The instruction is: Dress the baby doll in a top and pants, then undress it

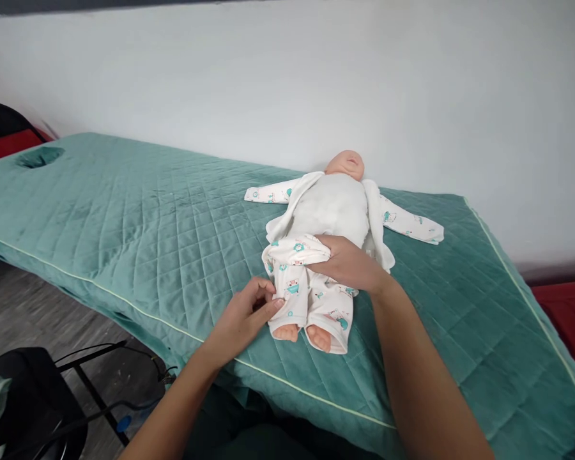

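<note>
Doll on its back on the green quilted cover, feet toward us; printed trousers on its legs, waistband bunched below the white torso, toes showing at both cuffs. Our right hand is at the waistband, fingers mostly hidden in the folds; we cannot tell how firmly they close. Our left hand has curled fingers, thumb at the outer edge of a trouser leg; whether it pinches cloth, we cannot tell.

Judgement: we should work the waistband evenly on both sides, steady the leg lightly, and keep the open jacket from catching.

Surface: cover quilted in diamonds, pale piping, face hole at the far left. Room: plain wall behind, black chair on wood-look floor at lower left
</note>
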Tool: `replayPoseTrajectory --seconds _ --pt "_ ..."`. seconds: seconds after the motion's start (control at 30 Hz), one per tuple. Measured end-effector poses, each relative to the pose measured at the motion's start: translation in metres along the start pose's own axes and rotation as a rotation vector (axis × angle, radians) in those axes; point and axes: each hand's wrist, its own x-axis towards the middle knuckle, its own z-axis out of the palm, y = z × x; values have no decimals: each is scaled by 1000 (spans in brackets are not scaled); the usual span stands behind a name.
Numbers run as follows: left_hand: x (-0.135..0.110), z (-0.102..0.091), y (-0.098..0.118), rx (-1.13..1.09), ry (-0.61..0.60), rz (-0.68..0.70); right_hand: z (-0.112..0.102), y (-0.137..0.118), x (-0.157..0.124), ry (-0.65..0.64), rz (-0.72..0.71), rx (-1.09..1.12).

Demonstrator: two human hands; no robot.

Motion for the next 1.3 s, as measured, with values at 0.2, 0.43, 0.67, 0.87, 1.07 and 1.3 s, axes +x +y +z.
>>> replayPoseTrajectory --seconds 0.2,0.43,0.67,0.87,1.07,1.3 --pt "-8 2 0 -81 -62 -51 1 1 0 8 -9 32" --pt "2 1 -9 -43 133 33 2 1 -1 11 -23 60" --pt "28 7 -7 251 336 257 1 6 -1 59 -17 63" --pt "24 15 -11 522 476 276 3 6 1 155 -27 37" --pt "12 23 -7 637 489 243 7 6 4 285 11 -126" --pt "4 26 -13 474 414 223 11 6 4 341 -34 -257"
